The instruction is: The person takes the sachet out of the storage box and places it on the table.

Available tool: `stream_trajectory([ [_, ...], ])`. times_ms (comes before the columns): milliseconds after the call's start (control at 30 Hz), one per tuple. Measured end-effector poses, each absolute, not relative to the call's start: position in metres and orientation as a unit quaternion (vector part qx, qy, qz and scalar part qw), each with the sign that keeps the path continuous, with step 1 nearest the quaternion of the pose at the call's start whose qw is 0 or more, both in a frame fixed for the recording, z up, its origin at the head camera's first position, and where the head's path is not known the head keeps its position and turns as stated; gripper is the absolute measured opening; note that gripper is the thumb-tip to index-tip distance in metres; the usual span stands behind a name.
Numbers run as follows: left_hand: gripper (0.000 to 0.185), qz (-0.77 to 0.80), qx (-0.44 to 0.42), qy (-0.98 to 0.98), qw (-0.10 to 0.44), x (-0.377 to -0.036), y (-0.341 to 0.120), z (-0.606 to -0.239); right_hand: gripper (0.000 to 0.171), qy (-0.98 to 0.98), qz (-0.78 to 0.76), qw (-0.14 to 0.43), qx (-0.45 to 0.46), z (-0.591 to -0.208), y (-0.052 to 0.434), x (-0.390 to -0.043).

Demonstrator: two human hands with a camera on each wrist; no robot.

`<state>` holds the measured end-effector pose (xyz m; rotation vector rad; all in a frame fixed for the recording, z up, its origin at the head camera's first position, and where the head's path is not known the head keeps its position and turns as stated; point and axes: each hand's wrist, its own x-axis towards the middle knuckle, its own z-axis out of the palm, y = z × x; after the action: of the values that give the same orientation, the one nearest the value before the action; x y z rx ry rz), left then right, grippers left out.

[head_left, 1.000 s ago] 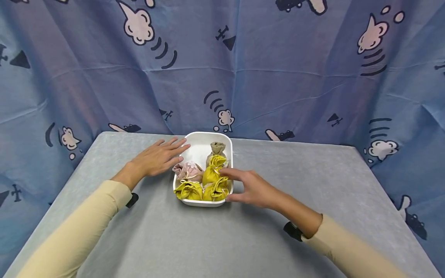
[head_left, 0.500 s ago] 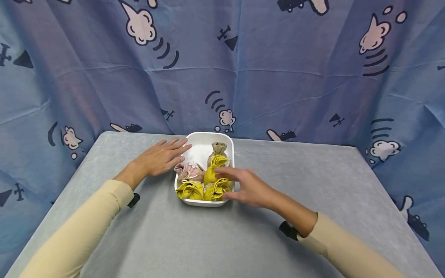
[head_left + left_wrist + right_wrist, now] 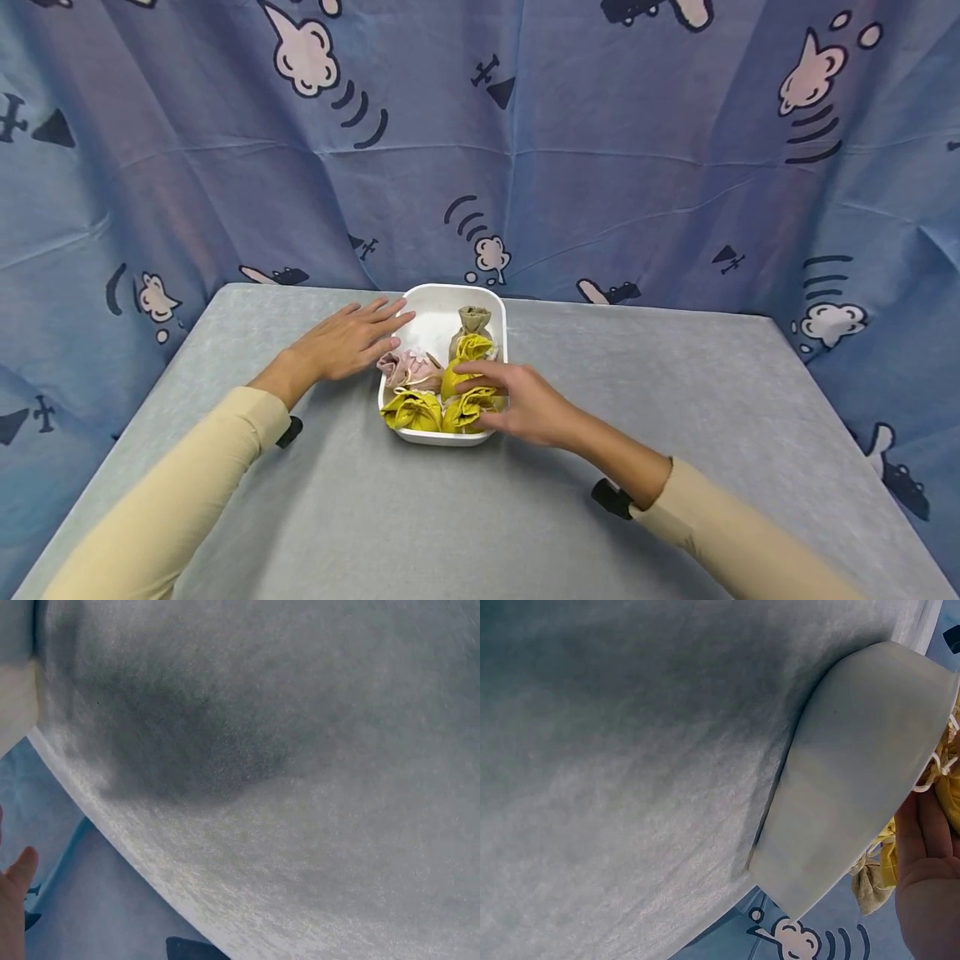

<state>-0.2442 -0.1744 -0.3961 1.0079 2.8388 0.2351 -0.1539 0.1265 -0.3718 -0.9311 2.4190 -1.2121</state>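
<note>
A white tray (image 3: 429,321) holds several small drawstring pouches. In its front right corner lies a yellow pouch (image 3: 467,408); my right hand (image 3: 528,404) reaches over it, thumb at its near side and fingers stretched past its far side. Behind it is a second yellow pouch (image 3: 474,345), partly covered by those fingers. A third yellow pouch (image 3: 414,410) sits front left, below a pink pouch (image 3: 412,370). My left hand (image 3: 341,340) lies spread at the tray's left rim. The right wrist view has the right hand (image 3: 930,877) inside the tray wall (image 3: 847,765), its fingers against yellow cloth.
A khaki pouch (image 3: 474,320) stands at the back right of the tray. The tray rests on a grey cloth-covered table (image 3: 420,517). Close behind the table's far edge hangs a blue printed curtain (image 3: 622,192).
My right hand has moved left and inward over the front right yellow pouch, its thumb now overlapping the pouch. The left hand keeps its place at the tray rim.
</note>
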Motion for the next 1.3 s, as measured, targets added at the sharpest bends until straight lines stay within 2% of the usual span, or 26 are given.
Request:
stream_trajectory([
  [433,0.057,0.074,0.337,0.937,0.056,-0.244,-0.175,-0.396,0.05,0.833,-0.421,0.128,-0.336,-0.378,0.123,-0.157],
  [1133,0.056,0.071,0.335,0.938,0.052,-0.243,-0.174,-0.395,0.048,0.853,-0.4,0.116,-0.314,-0.367,0.12,-0.156],
  [1300,0.056,0.072,0.333,0.939,0.053,-0.243,-0.174,-0.394,0.047,0.846,-0.411,0.097,-0.326,-0.357,0.121,-0.158],
])
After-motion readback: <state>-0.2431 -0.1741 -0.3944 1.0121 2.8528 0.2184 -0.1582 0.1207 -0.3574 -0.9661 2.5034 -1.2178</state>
